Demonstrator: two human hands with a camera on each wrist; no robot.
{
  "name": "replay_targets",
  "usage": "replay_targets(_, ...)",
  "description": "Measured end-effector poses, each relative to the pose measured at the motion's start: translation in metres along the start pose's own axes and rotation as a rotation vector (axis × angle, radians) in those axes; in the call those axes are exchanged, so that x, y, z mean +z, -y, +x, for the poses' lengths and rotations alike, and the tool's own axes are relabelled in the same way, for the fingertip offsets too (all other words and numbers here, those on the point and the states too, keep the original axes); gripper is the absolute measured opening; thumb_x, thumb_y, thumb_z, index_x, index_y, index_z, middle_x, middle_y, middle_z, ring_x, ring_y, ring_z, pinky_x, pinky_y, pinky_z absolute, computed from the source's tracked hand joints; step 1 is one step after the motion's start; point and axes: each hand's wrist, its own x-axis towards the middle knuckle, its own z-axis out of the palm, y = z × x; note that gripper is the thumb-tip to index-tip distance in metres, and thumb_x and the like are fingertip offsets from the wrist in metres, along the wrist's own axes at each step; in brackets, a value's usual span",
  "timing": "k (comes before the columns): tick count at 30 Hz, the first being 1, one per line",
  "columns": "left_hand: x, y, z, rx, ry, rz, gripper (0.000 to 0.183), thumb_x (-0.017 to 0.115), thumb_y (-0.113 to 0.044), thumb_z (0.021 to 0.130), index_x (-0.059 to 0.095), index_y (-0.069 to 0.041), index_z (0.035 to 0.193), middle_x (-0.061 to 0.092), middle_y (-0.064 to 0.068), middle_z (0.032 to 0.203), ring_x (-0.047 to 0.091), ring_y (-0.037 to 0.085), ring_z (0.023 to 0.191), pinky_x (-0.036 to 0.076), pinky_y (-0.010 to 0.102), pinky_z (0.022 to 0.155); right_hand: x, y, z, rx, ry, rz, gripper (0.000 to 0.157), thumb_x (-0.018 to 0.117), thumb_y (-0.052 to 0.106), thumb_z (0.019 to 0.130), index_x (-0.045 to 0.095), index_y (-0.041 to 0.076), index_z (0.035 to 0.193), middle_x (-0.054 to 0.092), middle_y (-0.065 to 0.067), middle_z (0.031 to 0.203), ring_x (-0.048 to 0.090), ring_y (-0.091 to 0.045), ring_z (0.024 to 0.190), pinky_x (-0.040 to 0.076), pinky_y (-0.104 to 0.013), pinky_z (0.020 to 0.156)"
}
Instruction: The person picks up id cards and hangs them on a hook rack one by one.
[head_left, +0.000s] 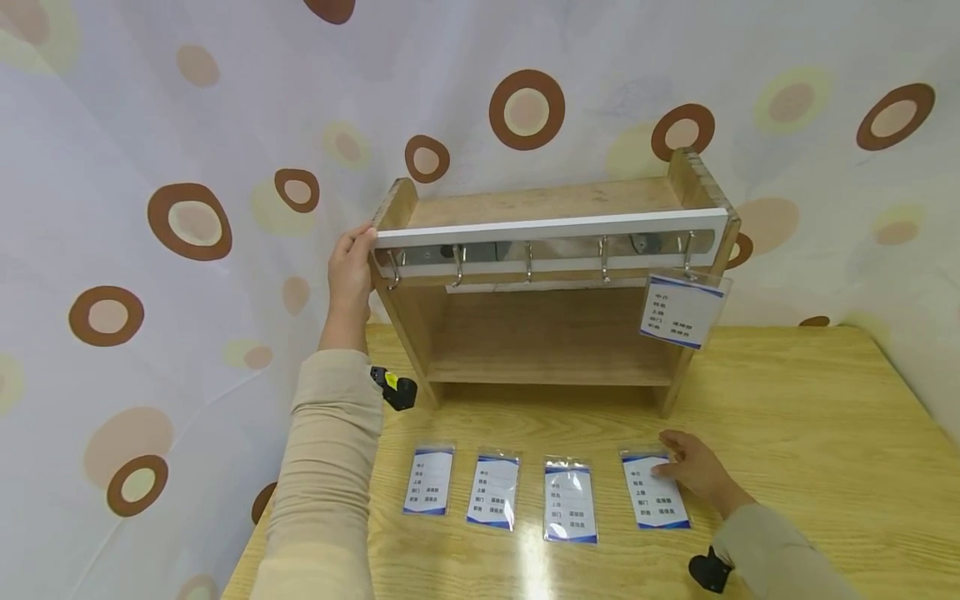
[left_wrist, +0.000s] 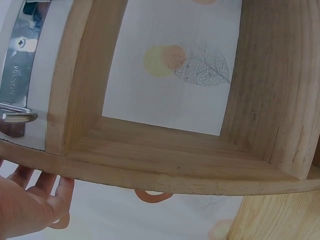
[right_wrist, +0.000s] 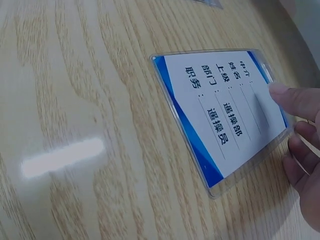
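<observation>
A wooden shelf (head_left: 555,333) stands on the table with a white-backed metal hook rail (head_left: 487,250) across its upper front. My left hand (head_left: 351,279) rests against the shelf's upper left side, beside the rail's end; its fingers (left_wrist: 62,195) touch the outer face of the side board. A clear-sleeved name badge (head_left: 686,310) hangs on the rightmost hook. Below the shelf, my right hand (head_left: 697,471) pinches the top right edge of another badge (right_wrist: 215,115), which lies at the table. The thumb (right_wrist: 295,102) is on its face; fingers curl at the edge.
Three more badges, a left one (head_left: 429,481), a second (head_left: 493,490) and a third (head_left: 570,500), lie in a row on the wooden table (head_left: 810,433). A patterned cloth (head_left: 600,83) hangs behind the shelf and on the left.
</observation>
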Motion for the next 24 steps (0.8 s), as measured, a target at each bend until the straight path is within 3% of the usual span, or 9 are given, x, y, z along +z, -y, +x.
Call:
replay_targets(8, 0.0002, -0.0004, 0.0008, -0.005, 0.005, -0.033, 0.034, 0.049, -0.027, 0.087, 0.052, -0.01, 0.117, 0.042, 0.0, 0.126, 0.034, 0.013, 0.115, 0.028, 0.039, 0.092, 0.0035, -0.0018, 0.008, -0.036, -0.019, -0.295, 0.076, 0.078, 0.025, 0.059, 0.042, -0.012, 0.115, 0.033, -0.034, 0.112, 0.034, -0.048, 0.101, 0.029, -0.056, 0.083)
replay_targets(24, 0.0009, -0.0008, -0.0012, -0.013, 0.004, -0.049, 0.034, 0.049, -0.025, 0.087, 0.052, -0.01, 0.117, 0.042, 0.0, 0.125, 0.034, 0.013, 0.114, 0.027, 0.041, 0.092, 0.0074, 0.0068, 0.0048, -0.063, -0.027, -0.409, 0.074, 0.081, 0.018, 0.052, 0.045, -0.007, 0.111, 0.038, -0.027, 0.101, 0.04, -0.04, 0.09, 0.035, -0.052, 0.076)
